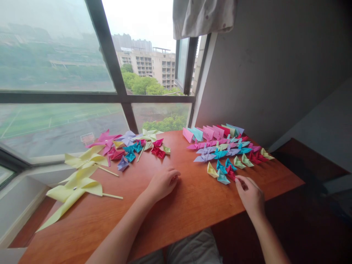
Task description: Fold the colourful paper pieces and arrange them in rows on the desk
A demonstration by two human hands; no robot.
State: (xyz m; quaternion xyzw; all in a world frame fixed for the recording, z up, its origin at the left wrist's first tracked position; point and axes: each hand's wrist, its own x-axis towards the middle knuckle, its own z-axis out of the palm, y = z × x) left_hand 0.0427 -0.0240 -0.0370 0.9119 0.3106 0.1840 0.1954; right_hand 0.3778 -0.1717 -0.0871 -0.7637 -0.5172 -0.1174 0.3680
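Observation:
My left hand [162, 182] rests on the wooden table [176, 209], its fingers curled inward with nothing seen in them. My right hand [250, 196] reaches to the near edge of a spread of folded paper pieces [224, 152]; its fingertips pinch at a red folded piece [230, 172] beside a blue one [222, 178]. On the left of the table lie large pale yellow paper pinwheels [79, 181] on sticks. Smaller pinwheels [129, 148] in pink, purple, blue and red lie behind them.
A large window [82, 73] runs along the table's far and left side, its sill just beyond the pinwheels. A grey wall [275, 73] stands behind the folded pieces. The table's right edge drops to dark flooring. My knees show under the near edge.

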